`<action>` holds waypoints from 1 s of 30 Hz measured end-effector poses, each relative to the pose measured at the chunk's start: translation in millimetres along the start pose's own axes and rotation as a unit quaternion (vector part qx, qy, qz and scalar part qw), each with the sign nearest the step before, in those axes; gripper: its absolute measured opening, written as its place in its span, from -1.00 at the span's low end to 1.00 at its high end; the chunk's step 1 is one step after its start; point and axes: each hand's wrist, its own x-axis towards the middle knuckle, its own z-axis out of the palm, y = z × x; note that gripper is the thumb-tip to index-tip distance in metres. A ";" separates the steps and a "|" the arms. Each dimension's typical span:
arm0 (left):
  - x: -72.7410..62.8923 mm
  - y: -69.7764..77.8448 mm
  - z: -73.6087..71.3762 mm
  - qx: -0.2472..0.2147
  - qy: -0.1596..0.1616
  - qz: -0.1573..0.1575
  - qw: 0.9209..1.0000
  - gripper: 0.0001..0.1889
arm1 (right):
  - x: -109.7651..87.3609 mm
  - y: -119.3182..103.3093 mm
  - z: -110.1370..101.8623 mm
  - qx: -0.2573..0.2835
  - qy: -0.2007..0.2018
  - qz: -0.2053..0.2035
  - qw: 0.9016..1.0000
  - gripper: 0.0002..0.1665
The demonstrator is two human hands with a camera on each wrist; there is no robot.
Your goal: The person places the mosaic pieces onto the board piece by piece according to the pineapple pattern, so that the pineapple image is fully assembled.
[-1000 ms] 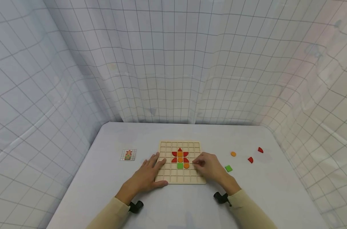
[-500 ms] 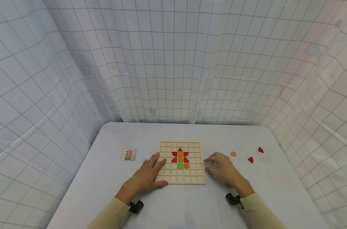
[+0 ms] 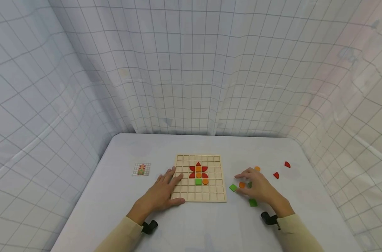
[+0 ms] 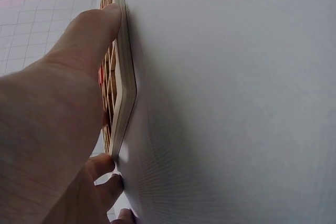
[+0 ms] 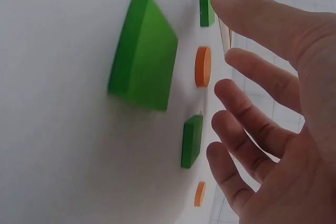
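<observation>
My left hand (image 3: 159,194) rests on the left edge of a wooden grid board (image 3: 210,196), its thumb on the near edge and fingers spread along the side. On the board, red, orange and green pieces form a figure, with a green square (image 3: 198,181) and an orange disc (image 3: 205,182) lowest. To the right of the board, my right hand (image 3: 257,187) hovers with fingers apart, holding nothing. Its thumb tip is right at a green square tile (image 5: 207,7). Below the fingers lie an orange disc (image 5: 202,66) and another green tile (image 5: 192,141); a third green tile (image 5: 144,56) is nearer the wrist.
Two red quarter-circle pieces (image 3: 276,175) lie farther right on the white table (image 3: 191,231). Another orange disc (image 3: 257,168) sits just beyond the right hand. A small pattern card (image 3: 141,169) lies left of the board. Grid-patterned white curtains (image 3: 191,87) surround the table.
My right hand has moved away from the board to the right, its fingers spreading. Green tiles and an orange disc around it have come into view. My left hand stays put.
</observation>
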 end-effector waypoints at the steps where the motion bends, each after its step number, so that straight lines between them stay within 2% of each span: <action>1: 0.0 0.2 -0.5 -0.001 0.001 0.002 1.000 0.08 | -1.0 2.2 -1.3 -0.003 -0.003 0.001 1.000 -0.42; 5: 0.1 0.6 -2.3 -0.002 0.003 0.008 1.000 0.08 | -3.1 9.7 -4.0 -0.007 -0.010 0.007 1.000 -0.44; 13: 0.2 -0.1 -1.2 0.002 0.000 0.006 1.000 0.08 | -3.0 15.6 -3.4 0.011 -0.015 0.007 1.000 -0.59; 21: -0.6 0.9 -1.4 0.002 0.003 0.007 1.000 0.07 | -0.9 19.5 -0.9 0.023 -0.008 -0.003 1.000 -0.72; 30: -2.7 1.0 -2.3 -0.008 0.005 0.012 1.000 0.09 | -0.8 19.4 0.9 0.027 0.002 -0.008 1.000 -0.77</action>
